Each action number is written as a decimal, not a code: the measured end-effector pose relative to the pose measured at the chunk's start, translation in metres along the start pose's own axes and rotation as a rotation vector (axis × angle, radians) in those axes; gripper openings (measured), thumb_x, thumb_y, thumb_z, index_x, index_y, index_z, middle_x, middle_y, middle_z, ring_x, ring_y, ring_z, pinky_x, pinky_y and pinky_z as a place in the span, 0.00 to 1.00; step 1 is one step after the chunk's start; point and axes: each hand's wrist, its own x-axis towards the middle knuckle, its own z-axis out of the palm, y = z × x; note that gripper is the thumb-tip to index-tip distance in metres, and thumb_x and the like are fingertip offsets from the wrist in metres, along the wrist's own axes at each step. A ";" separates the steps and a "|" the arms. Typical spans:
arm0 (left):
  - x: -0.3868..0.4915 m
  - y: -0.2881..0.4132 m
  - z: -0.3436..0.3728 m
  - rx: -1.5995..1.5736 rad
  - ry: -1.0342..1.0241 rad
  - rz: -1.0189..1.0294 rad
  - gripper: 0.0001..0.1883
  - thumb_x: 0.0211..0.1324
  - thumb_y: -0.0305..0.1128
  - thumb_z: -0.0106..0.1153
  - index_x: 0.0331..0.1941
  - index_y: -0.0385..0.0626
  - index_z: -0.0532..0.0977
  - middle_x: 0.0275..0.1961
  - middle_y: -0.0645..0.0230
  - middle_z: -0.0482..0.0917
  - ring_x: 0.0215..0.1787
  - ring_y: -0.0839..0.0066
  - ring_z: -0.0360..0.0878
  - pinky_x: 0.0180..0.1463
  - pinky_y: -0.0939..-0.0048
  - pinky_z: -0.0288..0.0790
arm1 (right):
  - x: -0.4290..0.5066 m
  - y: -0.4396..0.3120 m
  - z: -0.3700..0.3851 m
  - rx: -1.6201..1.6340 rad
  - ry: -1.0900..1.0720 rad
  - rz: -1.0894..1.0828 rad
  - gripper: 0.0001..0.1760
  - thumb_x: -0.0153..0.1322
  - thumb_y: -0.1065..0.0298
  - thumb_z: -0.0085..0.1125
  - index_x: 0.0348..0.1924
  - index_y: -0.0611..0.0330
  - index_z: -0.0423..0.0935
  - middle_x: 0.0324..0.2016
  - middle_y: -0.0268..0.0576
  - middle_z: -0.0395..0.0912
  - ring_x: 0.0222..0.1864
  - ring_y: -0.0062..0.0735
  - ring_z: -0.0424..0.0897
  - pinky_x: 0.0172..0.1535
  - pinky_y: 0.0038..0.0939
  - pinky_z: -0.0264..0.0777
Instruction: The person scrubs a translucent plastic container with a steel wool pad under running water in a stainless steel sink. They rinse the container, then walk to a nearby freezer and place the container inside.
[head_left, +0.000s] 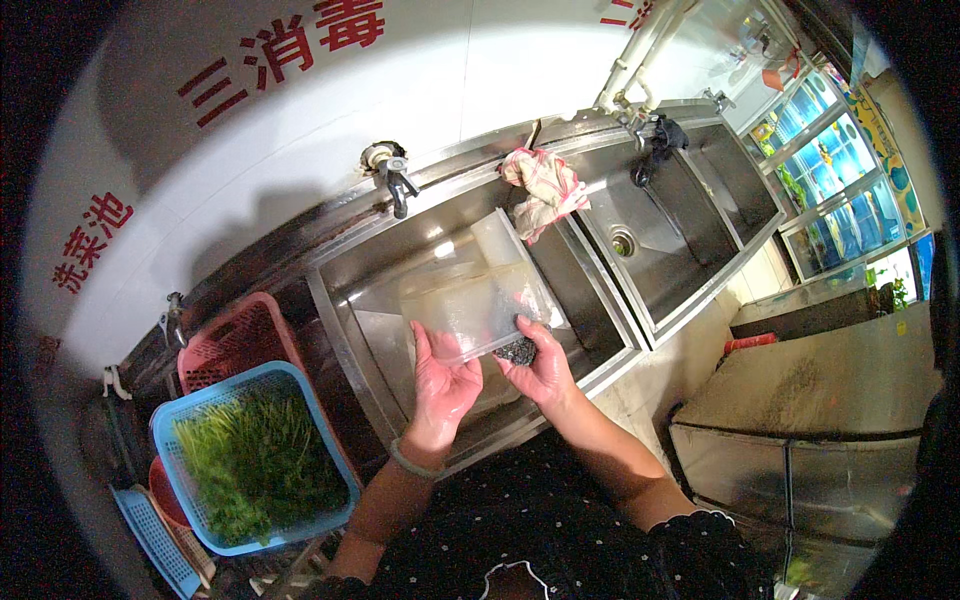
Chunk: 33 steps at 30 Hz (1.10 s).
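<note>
Over a stainless steel sink basin (375, 352), both my hands hold a clear plastic container (465, 307). My left hand (448, 382) supports its near left side, the thumb up along the wall. My right hand (536, 367) grips the near right corner and also has a dark scouring pad (516, 350) pressed beneath the fingers. Behind the container, a whitish translucent piece (499, 238), perhaps another container, stands in the basin. A red-striped cloth (544, 187) hangs over the divider at the back right.
A blue plastic basket (289, 371) of leafy greens (251, 457) lies left, beside a pink basket (255, 322). A tap (396, 180) juts from the wall above the basin. Further right are a second basin (660, 247) with a drain and a steel cabinet (810, 375).
</note>
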 end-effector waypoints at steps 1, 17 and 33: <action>-0.003 -0.005 0.006 0.115 0.081 0.115 0.20 0.66 0.53 0.59 0.48 0.51 0.82 0.56 0.72 0.84 0.61 0.75 0.79 0.68 0.65 0.71 | -0.001 0.001 0.000 -0.009 -0.042 -0.005 0.19 0.74 0.68 0.61 0.59 0.48 0.75 0.52 0.42 0.81 0.54 0.42 0.82 0.56 0.46 0.80; 0.009 0.020 -0.065 0.065 0.249 -0.111 0.10 0.69 0.40 0.58 0.46 0.49 0.80 0.45 0.78 0.86 0.44 0.84 0.83 0.49 0.76 0.81 | -0.005 -0.016 -0.003 0.158 -0.167 0.002 0.26 0.76 0.52 0.59 0.61 0.59 0.75 0.57 0.48 0.79 0.60 0.45 0.77 0.65 0.48 0.71; -0.013 0.070 -0.056 1.102 0.274 0.274 0.39 0.71 0.67 0.38 0.74 0.51 0.59 0.68 0.69 0.73 0.65 0.72 0.72 0.65 0.65 0.66 | -0.025 -0.003 0.020 -1.265 -0.219 -0.028 0.16 0.71 0.72 0.63 0.53 0.58 0.80 0.50 0.41 0.82 0.46 0.36 0.83 0.50 0.36 0.78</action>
